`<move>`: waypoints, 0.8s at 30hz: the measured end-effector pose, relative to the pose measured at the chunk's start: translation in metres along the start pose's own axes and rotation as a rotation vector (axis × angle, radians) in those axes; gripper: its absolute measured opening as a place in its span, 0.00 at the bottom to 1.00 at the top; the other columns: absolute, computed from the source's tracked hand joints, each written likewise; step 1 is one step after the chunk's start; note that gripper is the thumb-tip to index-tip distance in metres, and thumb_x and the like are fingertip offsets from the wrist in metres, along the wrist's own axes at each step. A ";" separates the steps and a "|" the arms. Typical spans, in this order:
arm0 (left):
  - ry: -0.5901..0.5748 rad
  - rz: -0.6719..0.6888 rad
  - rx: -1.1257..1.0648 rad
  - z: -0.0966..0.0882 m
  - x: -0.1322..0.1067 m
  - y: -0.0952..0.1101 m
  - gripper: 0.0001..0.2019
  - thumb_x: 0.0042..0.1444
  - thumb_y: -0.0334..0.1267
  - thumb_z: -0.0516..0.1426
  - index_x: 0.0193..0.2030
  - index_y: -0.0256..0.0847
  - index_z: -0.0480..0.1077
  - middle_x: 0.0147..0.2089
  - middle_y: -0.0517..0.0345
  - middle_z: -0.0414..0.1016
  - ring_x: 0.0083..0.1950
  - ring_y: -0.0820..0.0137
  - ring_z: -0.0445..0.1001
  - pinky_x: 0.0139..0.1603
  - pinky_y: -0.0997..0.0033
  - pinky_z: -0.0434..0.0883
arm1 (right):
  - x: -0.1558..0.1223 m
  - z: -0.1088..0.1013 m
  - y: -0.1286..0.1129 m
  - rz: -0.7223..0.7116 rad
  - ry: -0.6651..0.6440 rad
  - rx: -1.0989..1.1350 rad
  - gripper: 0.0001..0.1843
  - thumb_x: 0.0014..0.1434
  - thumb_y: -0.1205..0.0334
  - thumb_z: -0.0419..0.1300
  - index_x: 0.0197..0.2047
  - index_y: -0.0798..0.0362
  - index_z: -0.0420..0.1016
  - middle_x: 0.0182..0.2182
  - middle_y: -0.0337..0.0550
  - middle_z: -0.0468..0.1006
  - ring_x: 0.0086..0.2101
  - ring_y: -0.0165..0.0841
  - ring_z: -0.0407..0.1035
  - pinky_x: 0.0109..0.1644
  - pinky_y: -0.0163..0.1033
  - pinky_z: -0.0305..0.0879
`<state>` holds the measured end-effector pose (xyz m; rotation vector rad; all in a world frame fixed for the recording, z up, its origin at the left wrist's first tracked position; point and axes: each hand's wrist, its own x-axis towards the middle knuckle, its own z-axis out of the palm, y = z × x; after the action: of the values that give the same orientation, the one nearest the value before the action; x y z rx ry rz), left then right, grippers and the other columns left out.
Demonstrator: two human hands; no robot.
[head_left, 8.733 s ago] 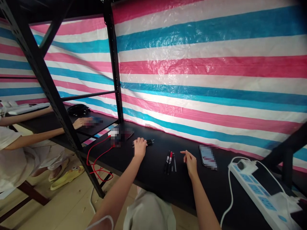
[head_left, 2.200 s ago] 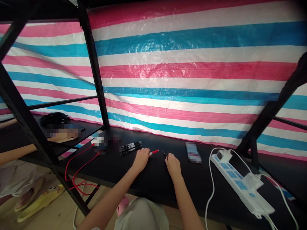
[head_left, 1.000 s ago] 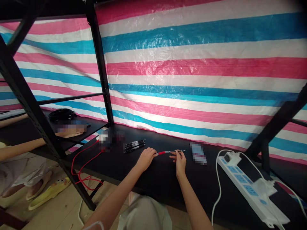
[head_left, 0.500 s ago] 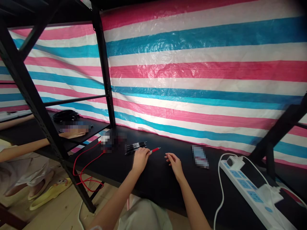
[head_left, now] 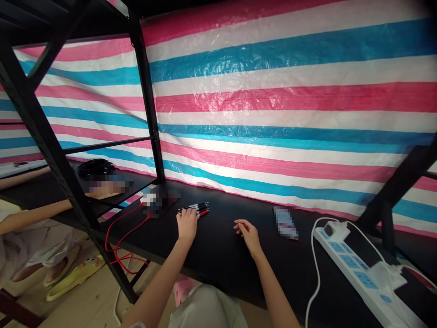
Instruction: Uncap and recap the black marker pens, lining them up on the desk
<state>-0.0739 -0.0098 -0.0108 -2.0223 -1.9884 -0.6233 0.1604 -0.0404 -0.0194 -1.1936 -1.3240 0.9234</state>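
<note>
Presently covering part of the red pen (head_left: 203, 212) with the left hand (head_left: 187, 224), bent-fingered, just beside the row of black pens (head_left: 201, 205) on the desk (head_left: 221, 259); cannot tell whether pinching it or merely touching. Showing a loose, half-open, empty grip in the right hand (head_left: 248, 234), between pens and blurred phone (head_left: 286, 223), with a white power strip (head_left: 373, 295) farther right.

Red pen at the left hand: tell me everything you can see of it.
The red pen is slim, with a glossy-looking red section toward its right end and a paler stretch beside the fingers. It points rightward, roughly alongside the black pens, on their near side over the black tabletop. The left hand covers its other end; whether it is gripped or touches its neighbour is unclear.
</note>
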 end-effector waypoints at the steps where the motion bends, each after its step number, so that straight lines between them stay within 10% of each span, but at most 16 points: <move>1: 0.002 -0.002 0.001 0.000 0.000 0.000 0.10 0.57 0.38 0.47 0.40 0.42 0.67 0.41 0.49 0.68 0.46 0.58 0.60 0.45 0.58 0.55 | 0.000 0.000 0.000 0.003 -0.001 -0.001 0.18 0.50 0.50 0.53 0.35 0.54 0.74 0.27 0.43 0.75 0.26 0.30 0.66 0.29 0.34 0.59; 24: 0.115 0.070 0.085 0.004 0.011 -0.001 0.07 0.55 0.34 0.50 0.39 0.40 0.66 0.40 0.51 0.66 0.42 0.62 0.61 0.41 0.62 0.56 | 0.001 0.000 0.002 -0.006 -0.026 -0.060 0.16 0.51 0.53 0.52 0.35 0.53 0.73 0.27 0.44 0.74 0.25 0.31 0.65 0.31 0.36 0.59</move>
<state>-0.0748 0.0017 -0.0091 -1.9511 -1.8390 -0.6142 0.1605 -0.0395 -0.0209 -1.2263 -1.3843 0.9028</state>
